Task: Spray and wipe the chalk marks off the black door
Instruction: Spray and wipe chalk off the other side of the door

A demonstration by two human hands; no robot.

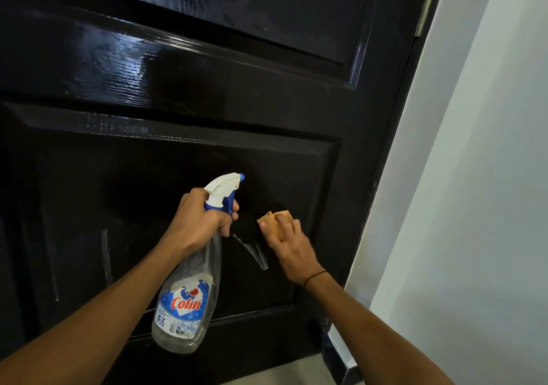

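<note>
- Both bare forearms come in from the bottom corners of the head view, reaching up toward a glossy black panelled wooden door [207, 94] that fills most of the shot.
- Left hand [201, 218] has its fingers wrapped round the neck of a clear plastic spray bottle with a white-and-blue trigger head and a blue "Colin" label [186, 301]. The bottle hangs tilted, nozzle aimed up and right at the door's lower panel, with only a little liquid visible inside.
- Right hand [289, 241] is pressing a small folded orange-tan cloth [274, 220] flat against the lower panel, fingers spread over it rather than balled up, so it's holding the cloth against the wood. Thin black band on that wrist.
- White smeared chalk marks [255, 252] sit on the lower panel just below and left of the cloth, between the two hands. Another faint whitish streak [106, 254] shows further left on the same panel.
- Pale grey-white wall [474, 177] runs along the door's right edge, with a strip of light floor [281, 372] at the bottom.
</note>
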